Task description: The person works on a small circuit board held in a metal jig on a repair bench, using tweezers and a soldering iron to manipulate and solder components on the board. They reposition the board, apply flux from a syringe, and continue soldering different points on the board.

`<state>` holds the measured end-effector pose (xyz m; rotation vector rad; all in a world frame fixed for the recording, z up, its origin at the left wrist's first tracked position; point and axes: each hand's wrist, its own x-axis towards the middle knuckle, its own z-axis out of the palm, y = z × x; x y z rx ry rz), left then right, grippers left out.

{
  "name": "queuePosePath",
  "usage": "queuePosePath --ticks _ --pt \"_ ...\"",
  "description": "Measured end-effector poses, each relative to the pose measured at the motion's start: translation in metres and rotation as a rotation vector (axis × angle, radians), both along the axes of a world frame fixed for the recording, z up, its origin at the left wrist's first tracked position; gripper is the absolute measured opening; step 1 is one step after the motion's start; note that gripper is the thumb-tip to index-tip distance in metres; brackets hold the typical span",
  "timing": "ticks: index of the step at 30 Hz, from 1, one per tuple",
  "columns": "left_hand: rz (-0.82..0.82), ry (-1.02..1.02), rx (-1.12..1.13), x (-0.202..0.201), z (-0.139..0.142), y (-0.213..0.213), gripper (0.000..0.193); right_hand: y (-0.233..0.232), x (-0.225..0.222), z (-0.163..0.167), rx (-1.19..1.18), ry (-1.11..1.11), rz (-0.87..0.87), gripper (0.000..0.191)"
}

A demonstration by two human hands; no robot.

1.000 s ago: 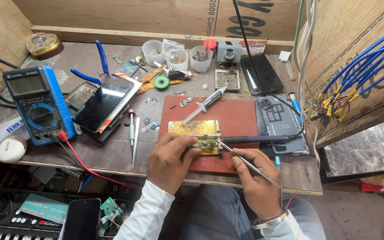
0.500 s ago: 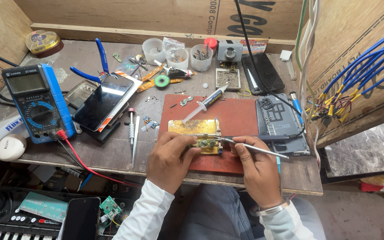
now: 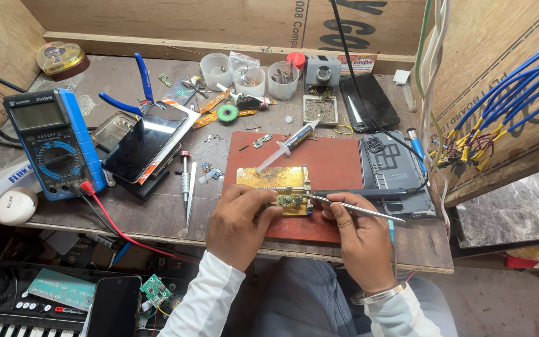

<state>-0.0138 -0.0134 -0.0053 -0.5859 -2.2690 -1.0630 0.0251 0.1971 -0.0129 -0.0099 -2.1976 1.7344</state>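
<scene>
- The counter [image 3: 126, 215] is a worn wooden top crowded with tools.
- A red work mat [image 3: 338, 165] lies near its front edge, with an opened phone [image 3: 391, 168] touching its right side.
- A blue multimeter [image 3: 54, 143] stands at the left, its red lead trailing forward.
- The left hand [image 3: 238, 228] rests on the mat's front, its grip pressed down on the small circuit board [image 3: 290, 201], which sits on a brass-coloured holder [image 3: 272, 178].
- The right hand [image 3: 360, 240] has its grip pinching metal tweezers [image 3: 360, 209], the tips at the board.
- A syringe [image 3: 288, 145] lies slantwise behind the holder.
</scene>
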Motion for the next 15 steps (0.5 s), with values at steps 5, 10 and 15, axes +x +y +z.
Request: queuePosePath --ticks 5,10,15 --pt "-0.002 0.008 -0.005 -0.0005 -0.0004 0.0003 0.022 -0.0010 0.0008 0.0018 0.018 -0.001 -0.005 0.020" --pt "0.006 -0.004 -0.004 -0.0005 -0.0009 0.0002 0.022 -0.0015 0.0008 0.0019 0.041 0.012 -0.003 0.021" --pt "0.007 -0.006 -0.003 -0.0003 -0.0003 0.0000 0.022 -0.0016 0.0005 0.0016 0.053 0.013 -0.010 0.021"
